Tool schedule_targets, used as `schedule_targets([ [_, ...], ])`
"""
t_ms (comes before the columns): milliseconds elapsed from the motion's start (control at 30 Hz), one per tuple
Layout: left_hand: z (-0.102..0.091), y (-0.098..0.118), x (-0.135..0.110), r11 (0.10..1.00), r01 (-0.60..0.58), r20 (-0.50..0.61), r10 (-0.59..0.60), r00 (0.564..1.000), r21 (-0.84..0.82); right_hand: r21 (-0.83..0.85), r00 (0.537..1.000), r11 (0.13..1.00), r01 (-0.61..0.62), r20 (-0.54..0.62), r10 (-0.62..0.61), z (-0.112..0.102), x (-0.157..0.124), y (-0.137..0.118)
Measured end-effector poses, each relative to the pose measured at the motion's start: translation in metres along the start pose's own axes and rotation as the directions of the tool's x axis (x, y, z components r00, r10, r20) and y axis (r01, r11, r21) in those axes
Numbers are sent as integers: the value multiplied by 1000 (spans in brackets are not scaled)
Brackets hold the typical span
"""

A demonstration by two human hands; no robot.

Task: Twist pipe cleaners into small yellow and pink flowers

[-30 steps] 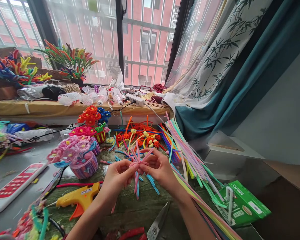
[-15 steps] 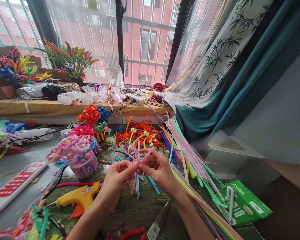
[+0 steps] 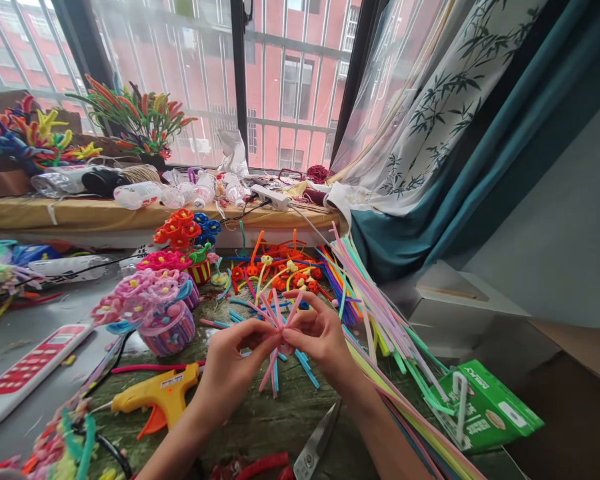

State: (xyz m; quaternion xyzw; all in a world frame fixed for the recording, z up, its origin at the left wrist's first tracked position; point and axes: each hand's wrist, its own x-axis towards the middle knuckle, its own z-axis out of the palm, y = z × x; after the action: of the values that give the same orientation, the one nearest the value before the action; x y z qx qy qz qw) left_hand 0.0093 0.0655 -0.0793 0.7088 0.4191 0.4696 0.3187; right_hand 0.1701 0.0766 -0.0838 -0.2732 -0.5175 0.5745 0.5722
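Pink pipe cleaners point(image 3: 275, 308) fan out from one crossing point, pinched between both hands above the table. My left hand point(image 3: 241, 357) is closed on them from the left, thumb against forefinger. From the right, my right hand point(image 3: 321, 337) grips the same crossing with thumb and fingertips, its forefinger raised over the strands. Behind and below lie cut blue pipe cleaners point(image 3: 307, 371). A yellow glue gun point(image 3: 156, 393) rests left of my left forearm. Close to my right forearm are open scissors point(image 3: 317, 443), their handles partly out of view.
Pots of pipe-cleaner flowers point(image 3: 167, 327) stand at the left, near a red-and-white box point(image 3: 33, 373). Long pipe cleaners point(image 3: 380, 307) spread along the right, beside a green box point(image 3: 497, 407). Orange and yellow pieces point(image 3: 285, 263) lie behind. A power strip point(image 3: 271, 197) sits on the sill.
My left hand has turned slightly and its fingers have shifted around the crossing. The pink strands have rotated a little, and my right forefinger is lifted higher.
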Motion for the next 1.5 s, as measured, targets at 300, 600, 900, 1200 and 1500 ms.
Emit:
schedule_targets([
  [300,-15,6,-2,183,-751,394,759,518,635,133,990,982,-133,-19,137,0,2,0],
  [600,-3,11,2,994,103,21,-104,994,28,-225,984,962,152,-62,-170,5,-2,-8],
  [900,4,6,-2,534,527,218,-534,817,-661,-500,938,796,342,124,-325,9,-7,-10],
  [1200,0,13,-5,985,-142,-102,152,983,101,-203,991,971,124,-22,-131,11,-5,-9],
  [1500,-14,-2,-16,241,-672,345,710,614,701,132,991,982,-132,18,131,5,0,-5],
])
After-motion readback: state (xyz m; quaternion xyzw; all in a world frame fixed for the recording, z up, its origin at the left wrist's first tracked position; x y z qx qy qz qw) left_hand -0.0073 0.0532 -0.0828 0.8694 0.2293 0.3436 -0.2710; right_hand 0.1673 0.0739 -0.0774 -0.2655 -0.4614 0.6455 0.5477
